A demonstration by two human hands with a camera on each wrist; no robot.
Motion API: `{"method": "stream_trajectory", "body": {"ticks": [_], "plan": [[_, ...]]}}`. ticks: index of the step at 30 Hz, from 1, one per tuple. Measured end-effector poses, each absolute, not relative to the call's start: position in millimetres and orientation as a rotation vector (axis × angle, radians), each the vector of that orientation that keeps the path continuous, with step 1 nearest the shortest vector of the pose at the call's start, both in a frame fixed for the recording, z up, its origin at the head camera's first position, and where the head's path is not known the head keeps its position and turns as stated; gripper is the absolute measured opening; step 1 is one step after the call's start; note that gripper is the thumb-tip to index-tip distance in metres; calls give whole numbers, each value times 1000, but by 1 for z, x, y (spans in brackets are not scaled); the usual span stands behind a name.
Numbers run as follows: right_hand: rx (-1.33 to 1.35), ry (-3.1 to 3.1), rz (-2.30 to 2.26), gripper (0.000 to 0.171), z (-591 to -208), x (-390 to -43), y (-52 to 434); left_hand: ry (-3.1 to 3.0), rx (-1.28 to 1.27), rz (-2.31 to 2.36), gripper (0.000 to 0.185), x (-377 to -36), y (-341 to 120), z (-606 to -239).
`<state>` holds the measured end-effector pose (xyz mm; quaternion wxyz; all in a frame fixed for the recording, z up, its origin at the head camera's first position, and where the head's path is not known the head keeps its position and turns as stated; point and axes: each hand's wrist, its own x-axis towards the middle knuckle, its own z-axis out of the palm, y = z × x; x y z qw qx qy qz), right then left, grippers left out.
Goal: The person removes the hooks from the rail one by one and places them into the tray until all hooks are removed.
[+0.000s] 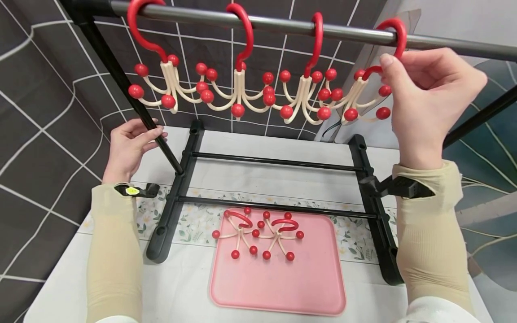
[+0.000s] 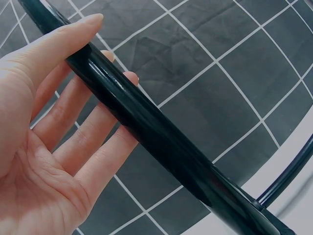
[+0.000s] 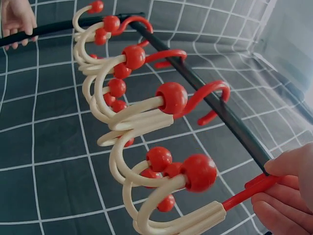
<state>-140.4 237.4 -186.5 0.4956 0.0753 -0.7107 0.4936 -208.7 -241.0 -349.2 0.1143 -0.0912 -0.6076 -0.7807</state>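
Note:
My right hand (image 1: 434,96) pinches the red hook of the rightmost multi-arm hanger (image 1: 355,96), which loops over the metal bar (image 1: 278,24). Cream arms tipped with red balls spread below that hook. My left hand (image 1: 128,148) holds the slanted black post (image 2: 146,120) of the rack, thumb on one side and fingers on the other. Further left along the bar hang several like hangers (image 1: 239,87), their hooks over it. Two more, a hanger (image 1: 241,233) and its neighbour (image 1: 278,233), lie at the back left of a pink tray (image 1: 303,282).
The rack's black feet (image 1: 167,224) stand on a white table (image 1: 173,287) covered partly by a flowered strip. Low crossbars (image 1: 278,207) join them behind the tray. A dark cloth with white grid lines (image 1: 48,148) hangs at the back and left.

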Motion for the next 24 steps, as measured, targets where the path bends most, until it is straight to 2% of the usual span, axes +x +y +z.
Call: {"method": "stream_trajectory", "body": {"ticks": [24], "plan": [[132, -1617, 1223, 18, -190, -127, 271, -1769, -260, -2304, 24, -210, -239, -348]]}}
